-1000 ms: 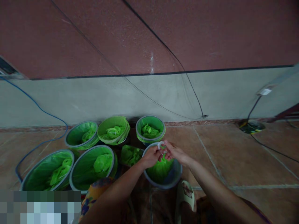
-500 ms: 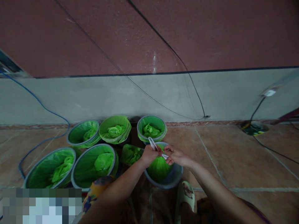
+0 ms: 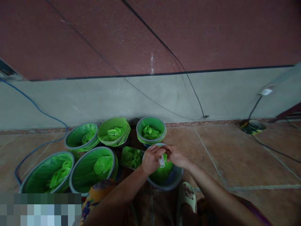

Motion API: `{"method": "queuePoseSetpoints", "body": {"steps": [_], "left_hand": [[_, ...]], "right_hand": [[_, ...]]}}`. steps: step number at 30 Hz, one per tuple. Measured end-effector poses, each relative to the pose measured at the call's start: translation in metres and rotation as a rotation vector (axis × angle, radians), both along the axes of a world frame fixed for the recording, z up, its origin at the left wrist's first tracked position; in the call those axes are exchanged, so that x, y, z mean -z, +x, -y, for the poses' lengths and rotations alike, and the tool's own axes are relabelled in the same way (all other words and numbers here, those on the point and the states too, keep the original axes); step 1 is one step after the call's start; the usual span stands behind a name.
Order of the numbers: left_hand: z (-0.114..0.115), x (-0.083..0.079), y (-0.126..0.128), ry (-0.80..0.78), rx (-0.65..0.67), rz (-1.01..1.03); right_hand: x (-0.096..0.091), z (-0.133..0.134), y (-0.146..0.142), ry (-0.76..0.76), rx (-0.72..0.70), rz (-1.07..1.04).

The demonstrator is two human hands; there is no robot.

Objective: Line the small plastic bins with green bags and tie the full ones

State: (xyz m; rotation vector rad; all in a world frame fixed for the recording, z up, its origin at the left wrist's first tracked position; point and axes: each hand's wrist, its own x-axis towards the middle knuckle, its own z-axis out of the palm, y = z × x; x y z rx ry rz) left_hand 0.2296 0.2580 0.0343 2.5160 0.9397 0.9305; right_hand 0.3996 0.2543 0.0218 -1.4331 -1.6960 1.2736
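A grey bucket [image 3: 172,183] stands on the floor in front of me with a green plastic bag [image 3: 162,174] bunched up inside it. Over its mouth my left hand [image 3: 152,158] has its fingers closed at the top of the bag. My right hand [image 3: 176,156] meets it from the other side, fingers curled and pinching at the same spot. A white strip [image 3: 161,161] shows between the two hands, lying against the green plastic. The exact grip of the fingertips is partly hidden.
Several more bins with green liners stand left and behind, among them a round bin [image 3: 151,141] near the wall and a large bin [image 3: 76,180]. A blue cable [image 3: 44,112] crosses the left floor. At right, a cord [image 3: 270,149] runs over the tiles.
Both hands have drawn closer together over the bag. The white strip, which stuck up and out between them, now hangs down below the fingers. The view has shifted slightly.
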Motion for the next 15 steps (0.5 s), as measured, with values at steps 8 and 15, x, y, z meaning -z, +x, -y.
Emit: {"method": "queuePoseSetpoints", "body": {"steps": [8, 15], "left_hand": [[-0.004, 0.011, 0.002, -0.196, -0.191, 0.397], [-0.003, 0.001, 0.002, -0.214, -0.205, 0.355]], "right_hand": [[-0.042, 0.0, -0.004, -0.147, 0.036, -0.202], [-0.038, 0.002, -0.005, -0.044, 0.051, -0.008]]}}
